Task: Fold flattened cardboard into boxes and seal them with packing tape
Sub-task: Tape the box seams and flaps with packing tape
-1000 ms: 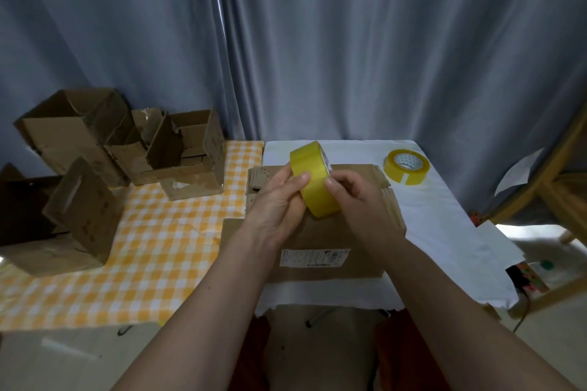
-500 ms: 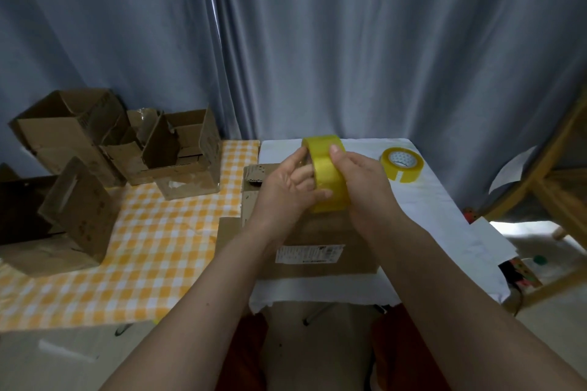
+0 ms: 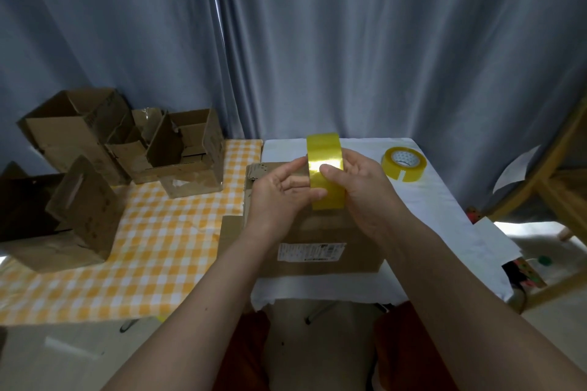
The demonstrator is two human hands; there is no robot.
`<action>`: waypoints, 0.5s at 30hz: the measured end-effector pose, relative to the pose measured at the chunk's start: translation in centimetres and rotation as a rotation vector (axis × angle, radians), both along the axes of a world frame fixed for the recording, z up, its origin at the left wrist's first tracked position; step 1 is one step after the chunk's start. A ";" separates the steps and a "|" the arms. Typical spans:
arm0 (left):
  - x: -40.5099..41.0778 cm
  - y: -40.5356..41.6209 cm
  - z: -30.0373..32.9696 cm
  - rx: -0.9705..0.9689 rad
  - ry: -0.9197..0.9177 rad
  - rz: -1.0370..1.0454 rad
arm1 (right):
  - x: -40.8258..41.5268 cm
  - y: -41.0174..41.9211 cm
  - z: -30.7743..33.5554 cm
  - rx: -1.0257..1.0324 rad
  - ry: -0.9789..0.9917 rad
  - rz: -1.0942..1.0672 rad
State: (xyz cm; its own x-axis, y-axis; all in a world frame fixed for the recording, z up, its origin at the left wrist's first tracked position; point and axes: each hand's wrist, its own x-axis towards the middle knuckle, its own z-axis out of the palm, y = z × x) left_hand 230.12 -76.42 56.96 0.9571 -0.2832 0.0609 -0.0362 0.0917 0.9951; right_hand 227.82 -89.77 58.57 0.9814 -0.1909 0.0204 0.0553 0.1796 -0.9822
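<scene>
Both hands — left hand [image 3: 279, 190], right hand [image 3: 359, 187] — gripped the tape roll [image 3: 325, 171], now turned edge-on; probably they searched the tape's end.

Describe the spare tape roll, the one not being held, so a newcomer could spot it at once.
Start at the white-covered table in front of the grey curtain and look to its far right corner. The spare tape roll lies there flat on its side, clear of the cardboard. Unlike the yellow roll held upright in both hands, its white core faces up and nothing touches it.
</scene>
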 end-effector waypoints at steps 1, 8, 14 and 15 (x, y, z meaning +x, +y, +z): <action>-0.1 0.0 0.0 0.003 -0.010 0.003 | 0.0 0.0 0.0 0.000 -0.002 0.005; -0.5 -0.4 0.5 -0.055 -0.023 0.078 | 0.0 0.7 -0.4 -0.025 -0.001 -0.116; -0.7 -0.4 0.3 -0.063 -0.013 0.098 | -0.2 0.8 -0.6 -0.009 -0.008 -0.066; -0.7 -0.6 0.4 -0.062 -0.007 0.094 | -0.2 0.8 -0.6 0.003 -0.004 -0.076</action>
